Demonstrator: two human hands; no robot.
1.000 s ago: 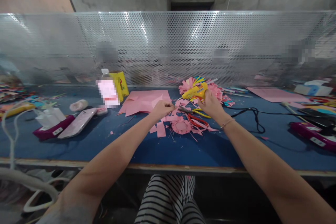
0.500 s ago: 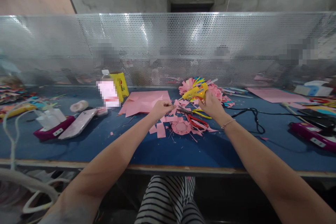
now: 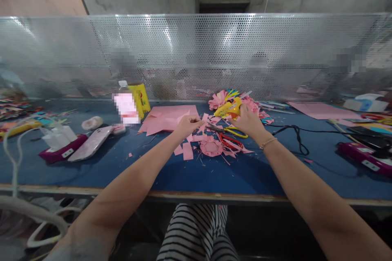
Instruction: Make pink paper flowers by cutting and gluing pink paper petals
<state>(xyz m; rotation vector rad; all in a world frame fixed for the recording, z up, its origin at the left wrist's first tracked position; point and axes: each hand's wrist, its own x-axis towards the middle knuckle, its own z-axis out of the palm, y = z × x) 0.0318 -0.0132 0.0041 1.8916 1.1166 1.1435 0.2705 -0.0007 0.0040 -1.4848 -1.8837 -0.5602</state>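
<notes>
My right hand [image 3: 247,121] is wrapped round a yellow hot glue gun [image 3: 228,108], its nozzle towards my left hand. The fingertips of my left hand [image 3: 189,125] are pinched together above pink paper scraps; what they hold, if anything, is too small to make out. Between and below my hands lie red-handled scissors [image 3: 230,142] and a tool with yellow handles [image 3: 235,131]. A round pink paper piece with a folded rim [image 3: 211,147] rests nearer to me, among pink paper squares [image 3: 188,151]. Pink paper flowers [image 3: 218,100] sit behind the glue gun.
Pink paper sheets [image 3: 167,119] lie left of centre. Further left are a bottle [image 3: 123,85], a yellow box [image 3: 141,100], a phone [image 3: 92,143] and a purple power strip [image 3: 63,153]. A black cord [image 3: 295,130] runs right. A perforated metal screen [image 3: 171,57] backs the table.
The glue gun has shifted slightly to the right in my right hand, its nozzle a little further from my left fingertips. My left hand has hardly moved.
</notes>
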